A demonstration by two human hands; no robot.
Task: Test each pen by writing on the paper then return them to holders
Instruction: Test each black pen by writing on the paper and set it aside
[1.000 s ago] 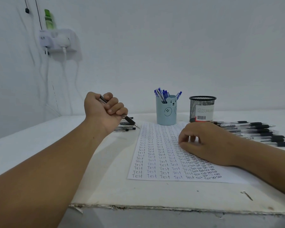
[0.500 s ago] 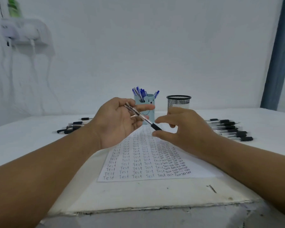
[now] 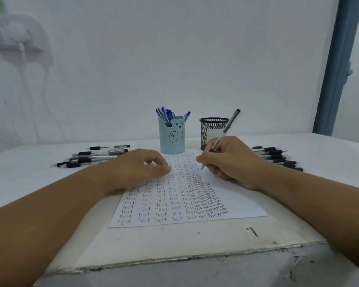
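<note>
In the centre of the frame, the right hand point(image 3: 230, 160) held a clear-barrelled pen with a dark cap end point(image 3: 226, 129) in a writing grip, fingers and thumb curled round the lower barrel, the tip pointing down at the upper right part of the white sheet of paper covered in rows of the handwritten word "Test" point(image 3: 174, 195). A second earlier that pen had been in the fist of the left hand, raised at the left of the frame; half a second earlier both hands had met over the sheet, the right pinching the pen's tip end. So the pen had passed from left to right. The left hand point(image 3: 137, 168) now lay on the sheet's upper left part, fingers loosely curled and holding nothing, apparently steadying the paper.

Whether the tip touched the paper I cannot tell; it looked just above or at the surface. I judge that the handover was done and the writing stroke was about to begin, in the little blank space left beside the packed columns.

Behind the sheet stood the pale blue bear-faced cup holding blue pens point(image 3: 172, 135) and, to its right, the black wire-mesh holder point(image 3: 212, 131), which showed no pens above its rim. Black-gripped pens lay in a loose row at centre left point(image 3: 91, 158) and another row at centre right point(image 3: 276, 157) on the white tabletop point(image 3: 319, 154).
</note>
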